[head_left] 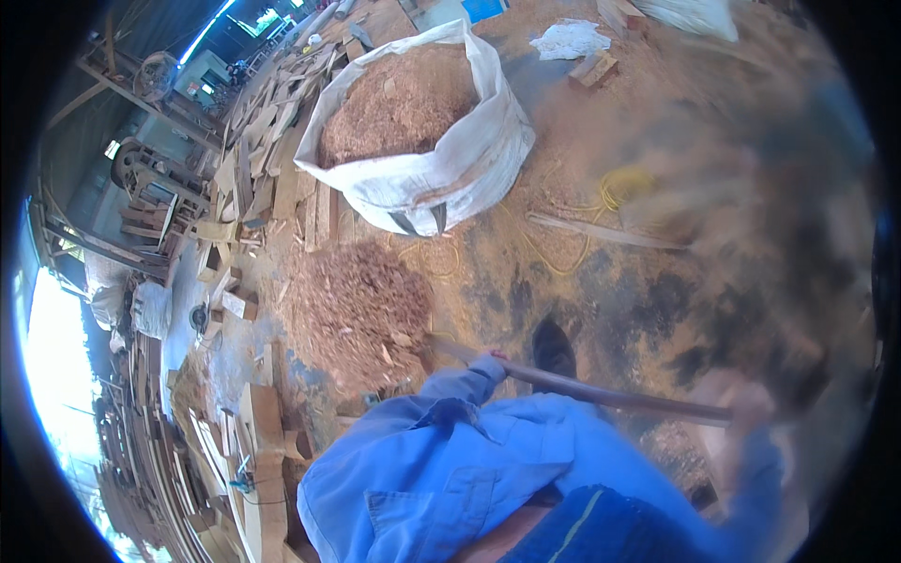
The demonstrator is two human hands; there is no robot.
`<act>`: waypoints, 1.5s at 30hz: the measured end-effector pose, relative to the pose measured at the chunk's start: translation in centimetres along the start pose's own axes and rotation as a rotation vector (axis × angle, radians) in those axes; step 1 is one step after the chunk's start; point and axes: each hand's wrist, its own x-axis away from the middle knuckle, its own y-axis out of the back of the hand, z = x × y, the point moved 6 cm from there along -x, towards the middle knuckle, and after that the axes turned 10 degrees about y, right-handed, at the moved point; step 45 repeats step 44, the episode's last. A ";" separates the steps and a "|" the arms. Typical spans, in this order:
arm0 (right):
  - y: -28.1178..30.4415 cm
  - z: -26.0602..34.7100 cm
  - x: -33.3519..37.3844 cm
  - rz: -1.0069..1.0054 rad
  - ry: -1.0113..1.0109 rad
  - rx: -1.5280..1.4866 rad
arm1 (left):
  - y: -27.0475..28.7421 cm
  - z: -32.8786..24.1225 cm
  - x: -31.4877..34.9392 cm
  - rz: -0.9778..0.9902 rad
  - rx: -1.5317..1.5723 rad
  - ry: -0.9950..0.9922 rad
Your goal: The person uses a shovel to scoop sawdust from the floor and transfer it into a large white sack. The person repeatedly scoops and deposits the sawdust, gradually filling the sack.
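A long wooden handle (619, 398) runs slantwise across my front, and I hold it with both hands. My left hand (494, 360), partly hidden by its blue sleeve, is closed round the handle near its lower end. My right hand (748, 402), smeared by motion, grips the opposite end at the right. At the handle's left end lies a heaped mass of reddish-brown wood shavings (357, 305); it covers whatever blade or head is there, so the tool looks like a shovel. Beyond the shavings stands a large white woven sack (450, 183), wide-mouthed and filled high with sawdust (404, 108).
Offcut boards (258, 159) are piled left of the sack, with stacked lumber (266, 469) at lower left. A yellow cord (615, 192) and a thin wooden strip (605, 230) lie on the dusty floor at right. My dark shoe (554, 345) shows beyond the handle.
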 end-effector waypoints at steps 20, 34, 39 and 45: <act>16.6 25.1 -48.0 0.031 -0.070 -0.786 | -16.0 -65.2 -3.9 0.028 0.052 -0.296; 9.6 33.3 -51.3 -0.184 -0.219 -0.953 | -20.8 -77.0 5.6 0.334 -0.100 -0.429; 1.0 33.3 -39.3 -0.065 -0.477 -0.857 | -21.0 -63.0 4.3 0.381 -0.312 -0.301; -9.0 36.7 -23.0 0.133 -0.831 -0.886 | -19.6 -46.4 5.8 0.444 -0.349 -0.011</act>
